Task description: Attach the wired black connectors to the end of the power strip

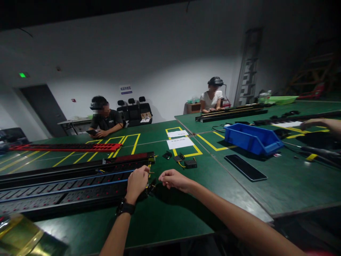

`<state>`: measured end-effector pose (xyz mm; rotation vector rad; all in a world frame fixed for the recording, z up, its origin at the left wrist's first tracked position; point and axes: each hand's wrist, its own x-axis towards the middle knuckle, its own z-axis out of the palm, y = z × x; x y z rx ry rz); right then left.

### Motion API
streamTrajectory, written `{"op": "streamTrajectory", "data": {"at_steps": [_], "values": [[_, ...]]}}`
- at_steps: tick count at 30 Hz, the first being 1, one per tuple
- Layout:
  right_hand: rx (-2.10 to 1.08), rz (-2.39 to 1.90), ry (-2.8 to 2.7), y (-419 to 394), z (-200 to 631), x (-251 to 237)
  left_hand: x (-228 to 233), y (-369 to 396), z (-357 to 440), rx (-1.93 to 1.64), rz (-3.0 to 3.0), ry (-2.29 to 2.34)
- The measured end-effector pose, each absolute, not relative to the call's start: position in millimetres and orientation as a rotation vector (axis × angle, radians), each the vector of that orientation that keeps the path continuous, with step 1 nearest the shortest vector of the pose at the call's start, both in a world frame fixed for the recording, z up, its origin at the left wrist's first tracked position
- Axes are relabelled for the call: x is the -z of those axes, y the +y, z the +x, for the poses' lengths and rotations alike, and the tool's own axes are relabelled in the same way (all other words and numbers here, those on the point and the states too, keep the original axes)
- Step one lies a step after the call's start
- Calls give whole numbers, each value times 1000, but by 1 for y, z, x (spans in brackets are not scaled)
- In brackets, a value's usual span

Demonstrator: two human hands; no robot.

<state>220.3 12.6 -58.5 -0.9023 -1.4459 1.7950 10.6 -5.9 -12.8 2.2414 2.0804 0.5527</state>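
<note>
Black socket strips (pixel 87 196) run left to right.

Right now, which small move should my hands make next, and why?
Perhaps bring the right hand slightly closer to the left hand: the left is at the end of the long black assembly, by yellow wiring, while the right is nearby but apart.

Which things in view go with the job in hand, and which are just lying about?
Likely part of the job:
long black socket strip, its end by the left hand
small dark part between the hands
small black block beyond the right hand

Likely just lying about:
smartphone
blue open bin
printed paper sheet
</note>
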Motion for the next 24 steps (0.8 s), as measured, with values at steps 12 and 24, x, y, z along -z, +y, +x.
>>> {"op": "streamTrajectory", "data": {"at_steps": [12,24], "values": [[-1811,-906,-1431,10,221,54,10,-6,12,-501,2263,2110],[-1796,-920,-1444,10,220,54,12,-5,11,-468,2328,2074]]}}
